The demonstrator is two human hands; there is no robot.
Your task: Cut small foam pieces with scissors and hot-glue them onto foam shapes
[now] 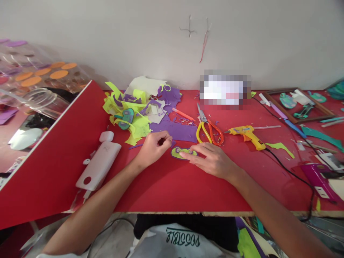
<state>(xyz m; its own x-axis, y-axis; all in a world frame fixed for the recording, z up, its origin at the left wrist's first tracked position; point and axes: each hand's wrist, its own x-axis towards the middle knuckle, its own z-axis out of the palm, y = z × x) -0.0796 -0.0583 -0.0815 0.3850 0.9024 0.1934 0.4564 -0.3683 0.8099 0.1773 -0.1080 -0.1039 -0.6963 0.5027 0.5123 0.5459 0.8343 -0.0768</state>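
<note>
On the red table [166, 182] lies a small flat foam piece [177, 152], yellow-green with a purple rim. My right hand [212, 157] rests on it with fingers stretched out flat, the fingertips pressing its top. My left hand [154, 147] sits just left of the piece with its fingers curled together in a pinch; what it holds is too small to make out. A purple foam sheet [176, 130] lies directly behind both hands.
A heap of yellow and purple foam scraps [134, 111] lies at back left. Orange-handled scissors [208, 130] and a yellow glue gun [247, 134] with its black cord [290, 172] sit right of centre. A white power bank [98, 165] lies at left, a wooden frame [298, 104] at far right.
</note>
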